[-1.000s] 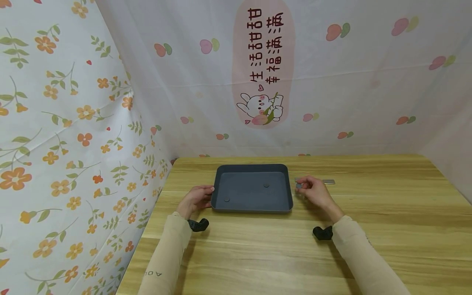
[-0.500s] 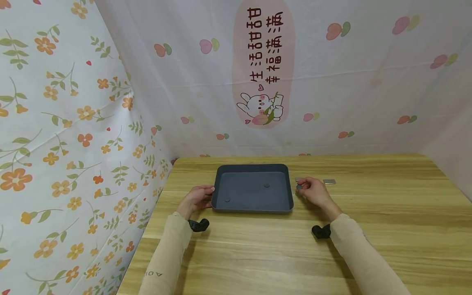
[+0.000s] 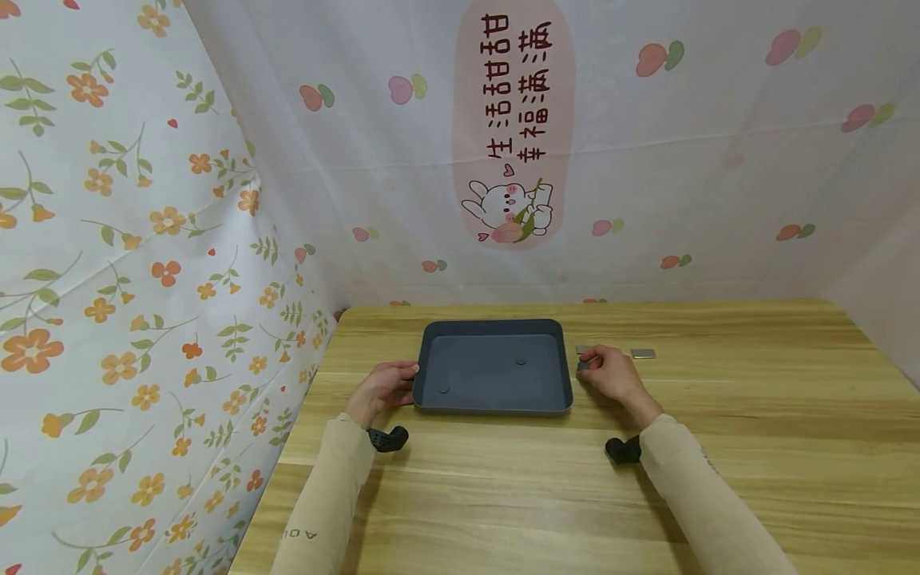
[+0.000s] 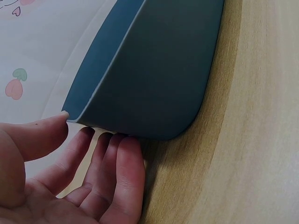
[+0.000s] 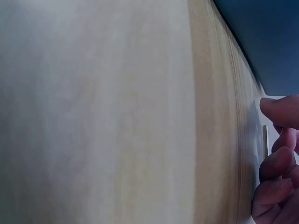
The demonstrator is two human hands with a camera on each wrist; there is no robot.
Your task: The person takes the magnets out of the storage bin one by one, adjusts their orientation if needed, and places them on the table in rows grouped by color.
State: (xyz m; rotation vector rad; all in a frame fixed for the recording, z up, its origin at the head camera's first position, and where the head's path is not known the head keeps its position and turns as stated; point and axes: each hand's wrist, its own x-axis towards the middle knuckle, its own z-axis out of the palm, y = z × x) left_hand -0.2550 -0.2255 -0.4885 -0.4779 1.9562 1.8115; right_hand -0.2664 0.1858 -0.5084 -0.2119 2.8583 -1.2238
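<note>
A shallow dark grey tray lies on the table in the head view, with two small round grey discs apart on its floor. At its left end my left hand holds the wall; in the left wrist view the thumb is at the rim and the other fingers meet the outer wall from below. Just right of the tray, my right hand pinches a similar small grey disc close to the tabletop. The right wrist view shows curled fingers, with the disc hidden there.
Behind the right hand lie two flat grey rectangular pieces: a partly covered one and another farther right. The wooden table meets a printed cloth at the back, and a floral cloth hangs at the left.
My right wrist and sleeve have shifted slightly left, and the pinched disc has tipped and dropped a little. The left hand and tray have stayed practically still.
</note>
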